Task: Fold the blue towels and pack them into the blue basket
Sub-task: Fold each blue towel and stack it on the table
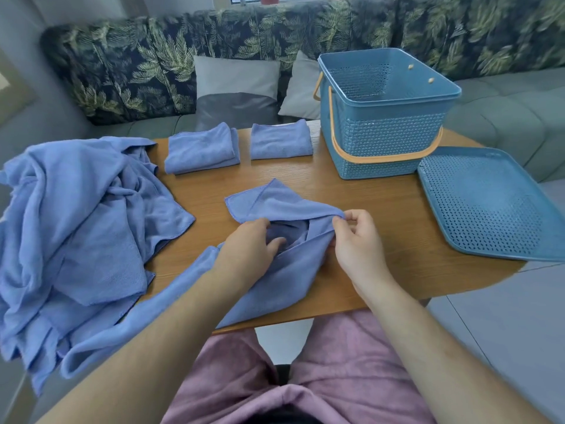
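A blue towel (275,206) lies crumpled and partly spread at the middle of the wooden table (382,209). My left hand (247,249) rests on it, fingers reaching into a fold at its centre. My right hand (357,240) pinches the towel's edge between thumb and fingers. Two folded blue towels (201,151) (281,142) lie side by side at the table's far edge. A pile of unfolded blue towels (76,228) covers the left end and hangs over it. The blue basket (385,117) with orange handles stands empty at the far right.
The basket's perforated blue lid (489,203) lies flat at the table's right end, overhanging the edge. A leaf-patterned sofa with grey cushions (235,78) runs behind the table. My lap in pink cloth is below the near edge.
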Demonstrator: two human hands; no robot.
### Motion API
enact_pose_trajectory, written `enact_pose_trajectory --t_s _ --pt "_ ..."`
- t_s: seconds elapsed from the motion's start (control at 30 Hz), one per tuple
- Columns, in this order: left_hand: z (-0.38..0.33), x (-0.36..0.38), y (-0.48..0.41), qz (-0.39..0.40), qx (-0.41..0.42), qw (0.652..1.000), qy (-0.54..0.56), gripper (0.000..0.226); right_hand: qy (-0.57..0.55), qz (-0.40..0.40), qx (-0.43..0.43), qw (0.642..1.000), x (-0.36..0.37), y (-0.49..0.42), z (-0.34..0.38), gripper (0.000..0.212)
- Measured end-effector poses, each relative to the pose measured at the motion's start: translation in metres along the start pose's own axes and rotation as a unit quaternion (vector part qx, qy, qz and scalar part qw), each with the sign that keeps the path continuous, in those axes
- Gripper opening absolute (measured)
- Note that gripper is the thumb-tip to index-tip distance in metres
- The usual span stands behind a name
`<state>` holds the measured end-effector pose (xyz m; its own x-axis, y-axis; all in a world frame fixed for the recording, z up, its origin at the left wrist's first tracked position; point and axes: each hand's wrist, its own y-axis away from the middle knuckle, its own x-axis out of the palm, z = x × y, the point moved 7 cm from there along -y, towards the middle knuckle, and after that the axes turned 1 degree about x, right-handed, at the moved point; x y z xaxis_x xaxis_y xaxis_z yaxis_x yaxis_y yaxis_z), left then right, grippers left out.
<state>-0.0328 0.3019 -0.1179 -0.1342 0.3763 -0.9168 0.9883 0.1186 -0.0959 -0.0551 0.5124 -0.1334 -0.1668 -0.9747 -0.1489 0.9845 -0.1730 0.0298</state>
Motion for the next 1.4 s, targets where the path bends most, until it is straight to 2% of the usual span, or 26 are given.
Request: enact_pose_trajectory --t_s 0.17,0.33,0.47,0.53,0.67,0.77,0.83,1.0,1.07,1.17,1.27,1.33,1.4 --pt "0.001 0.003 -0.008 0.010 -0.039 0.998 -0.037 0.021 0.040 0.044 -0.010 0.998 0.004 0.001 -0.002 0.012" --pt "-0.004 -0.014 -0.012 -0.044 0.005 0.992 0.115 0.011 0.079 0.070 -0.049 0.993 0.008 0.003 0.003 0.020" --pt "-0.002 -0.050 -0.009 -0.096 -0.022 0.963 0.252 0.014 0.058 0.065 -0.055 0.995 0.005 0.007 0.012 0.021" --pt "0.007 -0.070 -0.009 -0.135 -0.053 0.927 0.345 0.015 0.029 0.065 -0.047 0.996 0.004 0.009 0.016 0.024" --pt "0.042 -0.111 -0.014 -0.202 -0.085 0.875 0.432 0.015 -0.100 0.050 0.014 0.994 0.002 0.007 0.026 0.026" --pt "0.060 -0.144 -0.013 -0.234 -0.090 0.863 0.439 0.023 -0.199 0.039 0.053 0.978 -0.005 0.001 0.047 0.025" --pt "0.069 -0.167 -0.012 -0.255 -0.087 0.860 0.433 0.018 -0.219 0.022 0.050 0.974 -0.013 -0.007 0.065 0.020" --pt "0.059 -0.219 -0.007 -0.306 -0.044 0.854 0.417 0.013 -0.153 0.028 0.012 0.988 -0.019 -0.033 0.126 0.008" --pt "0.051 -0.238 -0.001 -0.334 -0.032 0.844 0.419 0.013 -0.101 0.029 -0.017 0.994 -0.021 -0.042 0.158 0.020" --pt "0.044 -0.268 0.005 -0.371 -0.014 0.811 0.452 0.014 -0.023 0.059 -0.090 0.994 -0.021 -0.047 0.213 0.021" --pt "0.046 -0.290 0.003 -0.361 -0.025 0.785 0.503 0.006 0.022 0.073 -0.141 0.987 -0.024 -0.045 0.259 0.021" --pt "0.045 -0.301 -0.002 -0.316 -0.032 0.769 0.555 0.006 0.021 0.087 -0.151 0.984 -0.024 -0.041 0.284 0.019" --pt "0.040 -0.310 -0.005 -0.262 -0.022 0.750 0.607 0.012 -0.019 0.139 -0.131 0.981 -0.020 -0.032 0.301 0.014"
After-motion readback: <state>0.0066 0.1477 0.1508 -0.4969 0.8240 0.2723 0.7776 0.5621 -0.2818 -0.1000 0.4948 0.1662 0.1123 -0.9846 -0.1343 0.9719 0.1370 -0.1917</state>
